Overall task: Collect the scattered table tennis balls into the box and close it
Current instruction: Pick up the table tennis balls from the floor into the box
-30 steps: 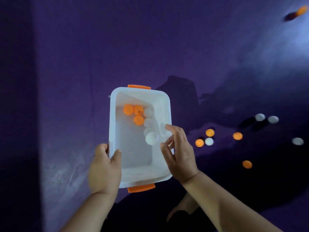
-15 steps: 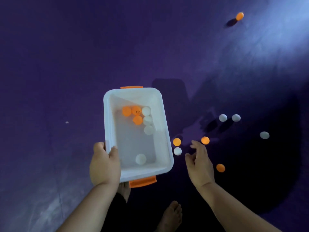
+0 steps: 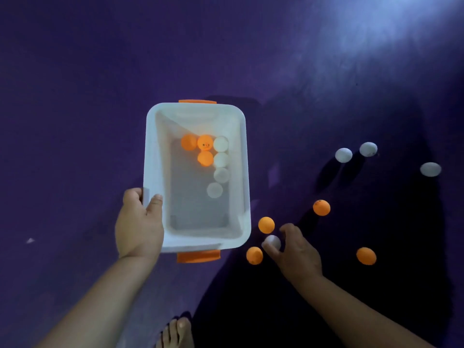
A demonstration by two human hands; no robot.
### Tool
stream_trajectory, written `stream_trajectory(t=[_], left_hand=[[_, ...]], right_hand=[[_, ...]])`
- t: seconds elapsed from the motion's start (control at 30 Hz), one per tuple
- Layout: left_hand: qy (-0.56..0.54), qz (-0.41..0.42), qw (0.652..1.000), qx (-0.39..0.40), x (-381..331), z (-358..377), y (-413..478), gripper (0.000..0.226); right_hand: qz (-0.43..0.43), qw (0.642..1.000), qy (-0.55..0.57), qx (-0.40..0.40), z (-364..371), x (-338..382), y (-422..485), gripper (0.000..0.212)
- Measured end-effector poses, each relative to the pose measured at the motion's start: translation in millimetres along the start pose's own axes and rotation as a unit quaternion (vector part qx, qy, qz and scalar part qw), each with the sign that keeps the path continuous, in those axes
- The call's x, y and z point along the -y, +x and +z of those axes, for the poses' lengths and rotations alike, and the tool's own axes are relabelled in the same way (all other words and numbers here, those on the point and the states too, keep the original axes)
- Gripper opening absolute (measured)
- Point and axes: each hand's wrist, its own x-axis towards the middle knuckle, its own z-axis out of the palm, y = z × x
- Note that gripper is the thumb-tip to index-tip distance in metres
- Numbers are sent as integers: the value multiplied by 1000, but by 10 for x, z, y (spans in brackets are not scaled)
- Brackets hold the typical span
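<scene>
The left hand (image 3: 139,222) gripped the left rim of the open white plastic box (image 3: 153,156), which had seven balls (image 3: 205,143) inside. Beside its near right corner, the right hand (image 3: 298,252) pinched a white table tennis ball (image 3: 272,241) on the purple floor (image 3: 75,96).

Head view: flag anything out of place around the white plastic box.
Seven table tennis balls lie scattered on the purple floor right of the white plastic box: four orange, three white. The right hand pinches another white ball. No lid shows.
</scene>
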Motion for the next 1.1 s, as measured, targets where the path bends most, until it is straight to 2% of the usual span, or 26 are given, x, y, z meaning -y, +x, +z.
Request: stream_trajectory(t=[0.17, 0.2, 0.27, 0.33, 0.43, 0.5, 0.57, 0.67, 0.73, 0.77, 0.8, 0.87, 0.9, 0.97, 1.03, 1.1], left_hand=[[63, 37, 997, 21, 49, -5, 281, 24], [82, 40, 995, 25, 48, -18, 317, 23], [124, 58, 990, 30, 13, -50, 370, 22], [153, 102, 983, 13, -48, -74, 414, 30], [147, 195, 968, -53, -187, -89, 430, 46], [121, 233, 963, -60, -306, -74, 406, 46], [92, 249, 963, -45, -390, -38, 374, 42], [55, 255, 965, -34, -448, 10, 300, 37], [30, 251, 967, -38, -444, 34, 217, 34], [22, 250, 967, -37, -436, 54, 172, 33], [15, 251, 967, -32, -418, 79, 131, 32], [3, 250, 968, -16, -378, 129, 75, 32], [-2, 248, 969, -9, -353, 145, 62, 33], [-8, 246, 969, -1, -293, 152, 63, 33], [-11, 247, 969, 0, -239, 146, 68, 31], [-16, 242, 970, 7, -182, 124, 51, 30]], right_hand=[[-72, 997, 13, 9, 79, -189, 78, 27], [-86, 996, 28, 0, 67, -209, 85, 27], [-130, 987, 63, -69, 10, -229, 131, 28], [-179, 962, 131, -159, -132, -120, 194, 29], [-311, 890, 228, -243, -426, 290, 299, 30], [-416, 848, 217, -247, -575, 637, 338, 34], [-485, 832, 151, -222, -643, 950, 370, 44], [-454, 864, 114, -188, -605, 1145, 475, 45], [-386, 887, 102, -232, -512, 1057, 642, 32], [-338, 909, 55, -237, -459, 977, 738, 30], [-289, 935, -10, -204, -388, 892, 828, 32], [-223, 965, -122, -71, -218, 739, 936, 43], [-214, 964, -155, -17, -140, 681, 941, 46], [-239, 948, -208, 35, -30, 589, 890, 45], [-276, 928, -247, 32, -22, 483, 820, 44], [-298, 916, -267, -2, -74, 391, 742, 45]])
